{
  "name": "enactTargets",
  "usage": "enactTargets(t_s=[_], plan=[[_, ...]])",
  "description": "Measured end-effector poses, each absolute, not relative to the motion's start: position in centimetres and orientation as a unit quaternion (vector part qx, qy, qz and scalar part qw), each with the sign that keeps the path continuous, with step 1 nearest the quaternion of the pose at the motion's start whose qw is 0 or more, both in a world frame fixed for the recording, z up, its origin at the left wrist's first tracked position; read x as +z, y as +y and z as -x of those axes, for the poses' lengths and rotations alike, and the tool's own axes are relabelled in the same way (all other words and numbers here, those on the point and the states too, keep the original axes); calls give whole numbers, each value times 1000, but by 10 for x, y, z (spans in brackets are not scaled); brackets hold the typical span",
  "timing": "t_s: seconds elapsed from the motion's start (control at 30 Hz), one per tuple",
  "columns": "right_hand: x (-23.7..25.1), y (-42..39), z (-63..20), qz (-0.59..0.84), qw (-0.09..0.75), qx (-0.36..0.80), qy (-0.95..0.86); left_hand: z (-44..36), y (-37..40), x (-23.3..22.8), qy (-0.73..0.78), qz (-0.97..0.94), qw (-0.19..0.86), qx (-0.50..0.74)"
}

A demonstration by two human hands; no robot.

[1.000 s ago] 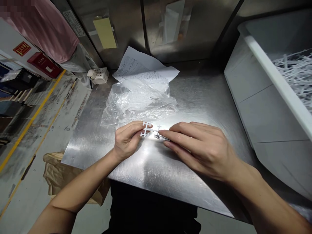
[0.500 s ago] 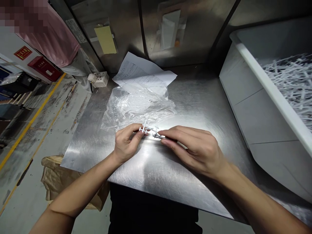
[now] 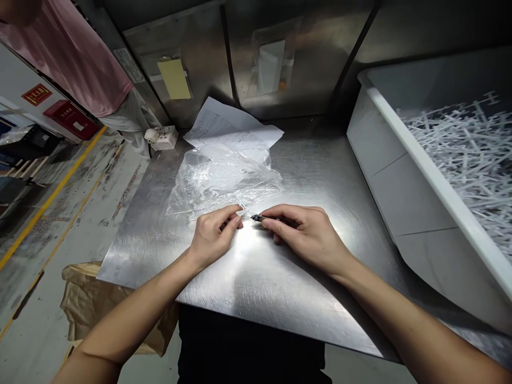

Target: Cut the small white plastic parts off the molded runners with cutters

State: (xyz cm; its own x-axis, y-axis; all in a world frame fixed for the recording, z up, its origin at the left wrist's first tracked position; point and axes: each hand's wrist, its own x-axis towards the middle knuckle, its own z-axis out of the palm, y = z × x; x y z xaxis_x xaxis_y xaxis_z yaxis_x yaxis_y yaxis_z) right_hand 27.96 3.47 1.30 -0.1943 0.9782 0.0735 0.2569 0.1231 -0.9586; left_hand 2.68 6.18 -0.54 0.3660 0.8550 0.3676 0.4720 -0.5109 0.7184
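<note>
My left hand (image 3: 214, 234) pinches a small white plastic part (image 3: 242, 210) just above the steel table (image 3: 320, 176); most of the part is hidden by my fingers. My right hand (image 3: 306, 234) grips a small metal cutting tool (image 3: 258, 218), whose dark tip touches the part. Both hands meet at the table's middle, right in front of a crumpled clear plastic bag (image 3: 224, 178).
Printed paper sheets (image 3: 228, 125) lie behind the bag. A large white bin (image 3: 404, 176) of white plastic sprues (image 3: 472, 160) stands at the right. A power strip (image 3: 162, 137) sits at the table's back left corner. A person in a pink top (image 3: 76, 58) stands at far left.
The white part, plainly seen between my fingers earlier, is now mostly hidden. My right hand has closed in tighter on the tool. The view has shifted, showing more of the bin.
</note>
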Motion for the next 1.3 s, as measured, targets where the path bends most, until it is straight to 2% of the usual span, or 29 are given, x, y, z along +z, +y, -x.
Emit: enactTargets(t_s=[0.13, 0.5, 0.67, 0.9, 1.3], plan=[[15, 38, -282, 502, 398, 452, -621, -27, 62, -7, 417, -788, 249, 379], [16, 46, -289, 494, 433, 496, -567, -27, 58, -1, 420, -751, 316, 400], [18, 41, -287, 489, 443, 481, -577, -28, 54, 2, 384, -791, 275, 389], [26, 32, -282, 485, 450, 344, -666, -30, 54, 3, 323, -847, 178, 384], [31, 24, -279, 480, 429, 325, -693, -33, 54, -1, 259, -869, 125, 402]])
